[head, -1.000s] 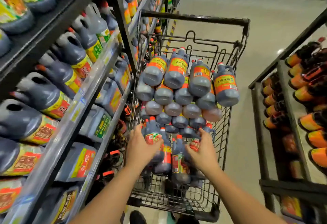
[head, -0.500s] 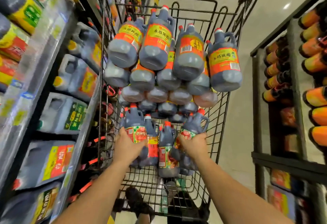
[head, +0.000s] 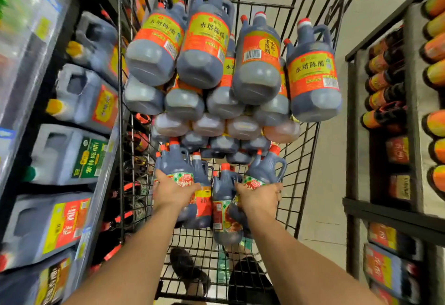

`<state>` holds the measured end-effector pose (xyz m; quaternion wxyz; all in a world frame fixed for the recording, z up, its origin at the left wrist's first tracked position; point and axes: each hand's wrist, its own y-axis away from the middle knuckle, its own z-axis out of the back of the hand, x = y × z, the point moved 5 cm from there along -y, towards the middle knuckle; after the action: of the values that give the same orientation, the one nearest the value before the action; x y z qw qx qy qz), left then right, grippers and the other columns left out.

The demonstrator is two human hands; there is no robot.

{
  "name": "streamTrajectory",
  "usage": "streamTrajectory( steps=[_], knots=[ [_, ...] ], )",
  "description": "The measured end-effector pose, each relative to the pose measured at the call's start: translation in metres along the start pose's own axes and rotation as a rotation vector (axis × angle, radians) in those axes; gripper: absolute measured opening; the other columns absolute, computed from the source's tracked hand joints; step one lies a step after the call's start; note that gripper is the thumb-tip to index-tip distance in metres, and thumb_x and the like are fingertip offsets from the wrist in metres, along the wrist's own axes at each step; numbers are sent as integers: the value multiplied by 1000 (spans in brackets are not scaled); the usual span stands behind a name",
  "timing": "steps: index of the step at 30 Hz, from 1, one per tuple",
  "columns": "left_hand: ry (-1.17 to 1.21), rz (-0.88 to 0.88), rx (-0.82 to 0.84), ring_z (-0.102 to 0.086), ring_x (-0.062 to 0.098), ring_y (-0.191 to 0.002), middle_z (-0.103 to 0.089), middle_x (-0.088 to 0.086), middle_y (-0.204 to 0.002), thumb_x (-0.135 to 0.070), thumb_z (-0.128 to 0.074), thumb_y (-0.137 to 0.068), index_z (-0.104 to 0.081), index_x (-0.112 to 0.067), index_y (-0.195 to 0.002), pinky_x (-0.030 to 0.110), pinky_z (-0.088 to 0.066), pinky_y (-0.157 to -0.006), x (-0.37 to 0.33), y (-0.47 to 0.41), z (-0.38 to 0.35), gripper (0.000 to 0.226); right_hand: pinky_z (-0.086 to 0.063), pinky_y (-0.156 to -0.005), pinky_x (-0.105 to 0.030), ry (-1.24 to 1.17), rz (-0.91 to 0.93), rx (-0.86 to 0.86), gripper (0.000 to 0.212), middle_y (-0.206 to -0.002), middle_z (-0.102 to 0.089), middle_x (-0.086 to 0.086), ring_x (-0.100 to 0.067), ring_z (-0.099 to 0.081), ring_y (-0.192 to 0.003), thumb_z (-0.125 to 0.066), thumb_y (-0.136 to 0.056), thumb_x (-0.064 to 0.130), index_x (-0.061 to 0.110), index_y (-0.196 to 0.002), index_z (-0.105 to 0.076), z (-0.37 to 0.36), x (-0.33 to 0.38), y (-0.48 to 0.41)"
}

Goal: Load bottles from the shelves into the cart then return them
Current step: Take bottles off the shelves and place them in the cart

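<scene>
- both closed on bottles. the left grip wraps the belly of a small handled sauce bottle, and the right grip wraps a second small sauce bottle across its label.
- what's changed from a second ago?
- back then both hands were only landing on that near cluster, fingers loose. now the fingers are curled right round, and the second one has tipped, its red cap leaning out toward the wire wall of the cart. i'd judge both are about to come out, so this looks like the return half. i can't tell if either has left the cart floor yet.
- how do they sit in the hands?
- neck and handle stick out beyond the fingers, body under the palm. two more small bottles stand between the hands, touching the held ones, not held themselves.
- and farther out?
- the large vinegar bottles, stacked on their sides, fill the far end of the cart, apart from both hands. jug shelves run just beside the cart on the left.
</scene>
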<state>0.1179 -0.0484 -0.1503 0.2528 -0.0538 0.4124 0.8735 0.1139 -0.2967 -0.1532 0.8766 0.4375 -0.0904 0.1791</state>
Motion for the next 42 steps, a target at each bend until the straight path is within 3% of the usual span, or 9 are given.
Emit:
streamTrajectory(
  steps=[5, 11, 17, 22, 26, 32, 38, 40, 42],
  knots=[
    [-91, 40, -43, -49, 44, -122, -40, 22, -140, -46, -92, -53, -5, -20, -150, 51, -45, -91, -3, -5, -5, 133, -54, -88, -52, -58, 53, 48, 102, -125, -53, -19, -37, -61, -106, -87, -61, 33, 8, -137, -24, 10, -5, 3],
    [-162, 42, -84, -54, 45, -114, -46, 21, -131, -47, -95, -48, -20, -18, -135, 45, -39, -70, -3, -5, -6, 118, -59, -75, -41, -136, 193, 75, 80, -103, -63, -6, -18, -66, -84, -90, -57, 25, 17, -115, -35, 24, -7, 20],
    [9, -13, -87, -60, 37, -101, -59, 16, -120, -37, -95, -50, -30, -15, -130, 40, -44, -76, 7, -1, 2, 105, -59, -76, -42, -168, 417, 145, 80, -99, -65, 5, -11, -68, -84, -89, -55, 33, 26, -116, -38, 35, 9, 49],
    [241, -73, -129, -61, 28, -93, -59, -4, -94, -39, -94, -45, -37, -24, -123, 38, -48, -79, 20, 23, 21, 98, -44, -60, -4, -198, 625, 140, 72, -89, -61, 24, 15, -61, -83, -92, -56, 33, 39, -103, -38, 44, 26, 77],
    [388, -159, -152, -63, 23, -96, -63, -4, -105, -45, -90, -39, -37, -30, -131, 42, -52, -85, 18, 49, 45, 108, -42, -66, -1, -135, 766, 189, 81, -101, -61, 23, 17, -57, -91, -91, -56, 41, 41, -116, -36, 46, 40, 106],
    [618, -376, -233, -55, -14, -90, -57, -29, -102, -54, -87, -34, -37, -45, -125, 16, -44, -68, 14, 95, 103, 104, -50, -79, -17, -104, 959, 208, 89, -114, -58, 24, 11, -57, -102, -89, -54, 50, 51, -119, -28, 52, 61, 167],
    [727, -583, -350, -62, -7, -93, -60, -23, -111, -51, -88, -41, -40, -31, -133, 16, -47, -71, 29, 147, 174, 106, -52, -93, -34, -118, 1144, 232, 100, -127, -58, 13, -6, -58, -114, -91, -56, 47, 34, -135, -31, 61, 70, 240],
    [780, -648, -381, -65, -7, -90, -65, -23, -106, -43, -91, -44, -43, -31, -130, 14, -50, -67, 37, 165, 197, 100, -51, -92, -29, -128, 1182, 228, 98, -126, -57, 14, -7, -57, -114, -89, -55, 47, 39, -133, -30, 64, 71, 262],
    [835, -701, -421, -65, -7, -90, -66, -28, -105, -28, -95, -47, -45, -29, -127, 11, -50, -70, 46, 184, 219, 95, -44, -85, -8, -158, 1250, 219, 89, -117, -57, 22, 3, -55, -108, -88, -56, 43, 54, -123, -29, 66, 73, 287]
  ],
)
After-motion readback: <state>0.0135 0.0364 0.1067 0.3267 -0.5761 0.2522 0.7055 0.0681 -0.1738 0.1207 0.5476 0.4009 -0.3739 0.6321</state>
